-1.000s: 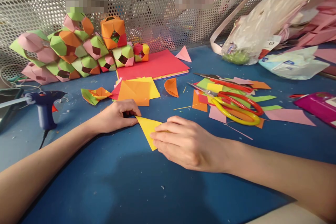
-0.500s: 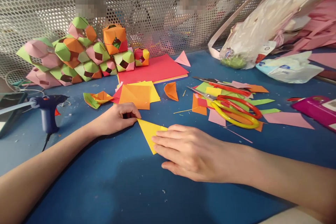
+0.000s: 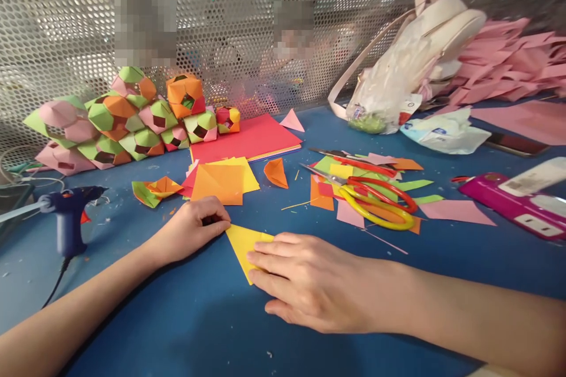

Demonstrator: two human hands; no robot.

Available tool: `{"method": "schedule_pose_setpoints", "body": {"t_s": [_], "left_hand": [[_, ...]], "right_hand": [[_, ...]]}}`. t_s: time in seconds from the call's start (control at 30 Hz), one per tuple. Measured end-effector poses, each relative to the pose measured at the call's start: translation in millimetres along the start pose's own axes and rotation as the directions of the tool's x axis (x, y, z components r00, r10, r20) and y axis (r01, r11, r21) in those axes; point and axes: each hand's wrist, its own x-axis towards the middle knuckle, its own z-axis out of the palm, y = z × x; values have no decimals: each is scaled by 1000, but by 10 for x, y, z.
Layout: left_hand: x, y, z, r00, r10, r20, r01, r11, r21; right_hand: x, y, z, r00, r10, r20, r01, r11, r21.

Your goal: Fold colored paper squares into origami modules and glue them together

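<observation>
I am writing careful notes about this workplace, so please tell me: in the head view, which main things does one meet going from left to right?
Dark blue plastic glue gun → left hand → pointed yellow paper piece → right hand → shiny magenta object with white panels.

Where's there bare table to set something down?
Broadest: blue table between the forearms, nearer than the left hand and right hand, bar specks. Another: between the right forearm and the pink scrap right of the scissors. Crowded: around those scissors and, at the back, the folded paper balls.
</observation>
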Motion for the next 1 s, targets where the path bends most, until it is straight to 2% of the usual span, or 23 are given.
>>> {"method": "schedule_pose_setpoints", "body": {"t_s": [0.43,0.5,0.6,0.67,0.73,0.83,0.93,1.0], "left_hand": [[-12,-27,7,993,111,-45,-100,975,198],[-39,19,52,984,147,-99,-113,952,283],[-138,191,160,955,242,-174,-159,908,387],[-226,341,254,948,301,-105,-246,899,361],[-297,462,351,959,281,45,-283,921,268],[-329,520,452,967,241,78,-253,940,229],[-292,478,470,979,193,66,-204,938,279],[-266,454,454,977,197,87,-215,919,332]], "right_hand": [[0,-11,-16,999,12,31,-12,1000,-1],[2,-9,-17,999,13,42,-13,1000,4],[6,-3,-13,998,4,57,-5,1000,18],[6,-2,-10,998,6,57,-7,1000,19],[5,-5,-9,999,14,53,-15,1000,23],[2,-12,-11,997,25,78,-28,999,39],[3,-16,-10,994,30,105,-35,998,44],[6,-16,-7,994,26,108,-31,999,44]]}}
